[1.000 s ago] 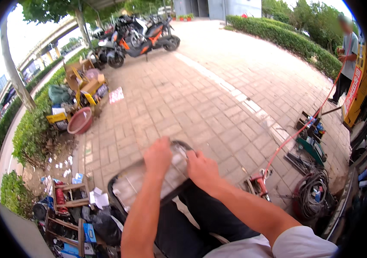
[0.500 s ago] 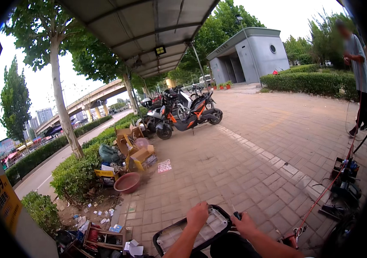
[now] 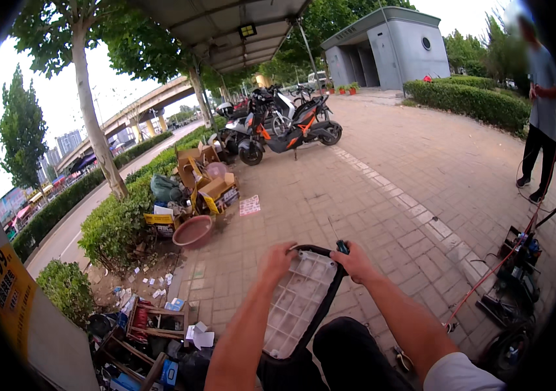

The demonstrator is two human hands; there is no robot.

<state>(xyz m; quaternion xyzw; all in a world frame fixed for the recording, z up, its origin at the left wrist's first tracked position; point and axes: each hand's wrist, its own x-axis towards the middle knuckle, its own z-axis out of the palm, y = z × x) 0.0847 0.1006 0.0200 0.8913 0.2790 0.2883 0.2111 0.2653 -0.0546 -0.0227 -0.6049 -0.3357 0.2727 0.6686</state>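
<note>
I'm seeing the ribbed panel (image 3: 299,296) at six o'clock in my view, tilting by the dark-trousered legs (image 3: 356,352). My left hand (image 3: 278,260) is gripping its black rim near the panel's eleven o'clock; my right hand (image 3: 356,262), at its one o'clock, is clasping a screwdriver (image 3: 342,247). A reddish basin (image 3: 193,232) is lying at eight o'clock.

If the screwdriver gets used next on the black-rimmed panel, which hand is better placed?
Likely the right hand: it holds the screwdriver at the panel, while the left hand is at the panel's edge.
</note>
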